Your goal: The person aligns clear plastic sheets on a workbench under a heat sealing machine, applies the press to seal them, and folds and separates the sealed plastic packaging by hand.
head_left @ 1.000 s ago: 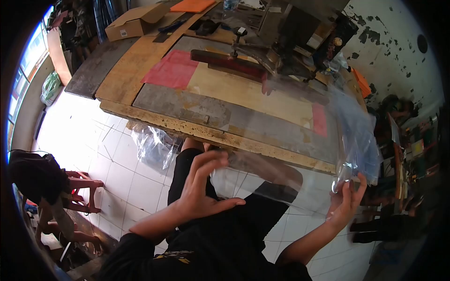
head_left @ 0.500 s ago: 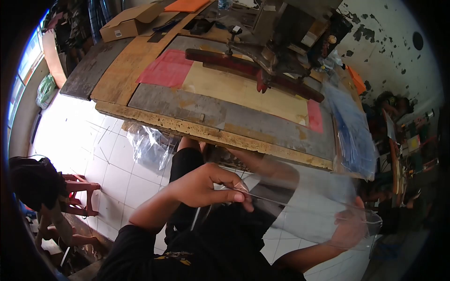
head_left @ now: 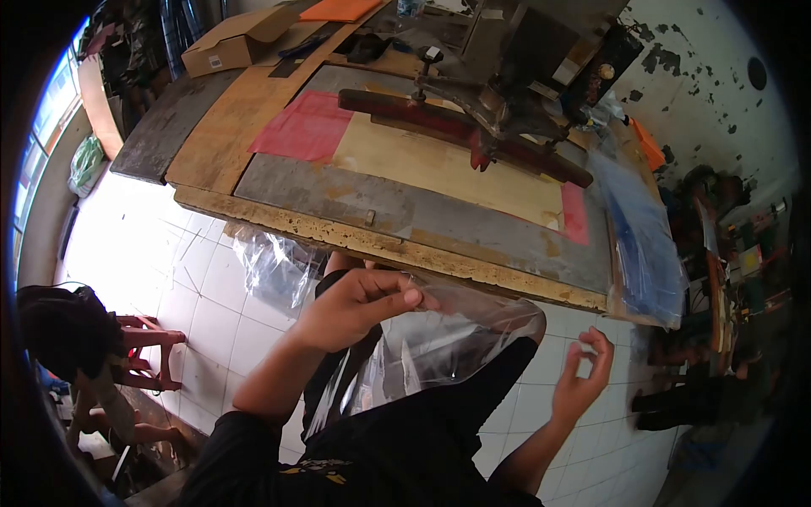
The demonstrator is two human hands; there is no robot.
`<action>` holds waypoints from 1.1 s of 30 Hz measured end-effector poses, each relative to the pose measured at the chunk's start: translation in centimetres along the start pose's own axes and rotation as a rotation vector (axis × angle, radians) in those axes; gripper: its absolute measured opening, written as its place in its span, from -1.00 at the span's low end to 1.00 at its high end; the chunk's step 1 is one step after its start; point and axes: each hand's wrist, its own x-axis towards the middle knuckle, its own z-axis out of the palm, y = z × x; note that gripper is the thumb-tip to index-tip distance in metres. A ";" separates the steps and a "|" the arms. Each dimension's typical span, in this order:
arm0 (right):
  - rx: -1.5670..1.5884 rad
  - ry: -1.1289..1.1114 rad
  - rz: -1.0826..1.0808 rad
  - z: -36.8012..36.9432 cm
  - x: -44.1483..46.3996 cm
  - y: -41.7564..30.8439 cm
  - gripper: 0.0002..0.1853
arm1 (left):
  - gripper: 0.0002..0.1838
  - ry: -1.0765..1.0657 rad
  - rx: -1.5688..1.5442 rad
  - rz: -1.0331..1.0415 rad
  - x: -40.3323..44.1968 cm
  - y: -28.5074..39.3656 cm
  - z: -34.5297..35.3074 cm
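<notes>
My left hand pinches the edge of a clear plastic sheet between thumb and fingers, just in front of the worktable's front edge. The sheet drapes over my lap and knees. Off to the right, clear of the plastic, my right hand is raised with its fingers bent and apart, holding nothing. Beyond my hands, the press machine has a long dark red bar over a cream strip with pink pieces at its two ends.
The worn worktable edge runs close before me. A stack of clear bluish plastic lies at its right end. Crumpled plastic hangs below the table. A cardboard box sits at back left. Another person is near a red stool.
My right hand has let go of the stretched plastic and moved up and left. The sheet has dropped onto my lap. My left hand, still pinching, has risen slightly.
</notes>
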 end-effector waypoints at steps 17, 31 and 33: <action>0.401 -0.125 -0.451 3.8 -0.6 -1.6 -0.79 | -0.85 -0.030 0.254 -0.039 1.1 1.9 1.1; 0.412 -0.281 -0.296 2.3 1.5 -10.5 -0.46 | -0.79 -0.004 0.438 0.186 2.7 -0.8 6.6; 0.388 -0.304 -0.283 2.8 1.7 -10.8 -0.42 | -0.80 0.042 0.452 0.183 2.5 -1.0 6.4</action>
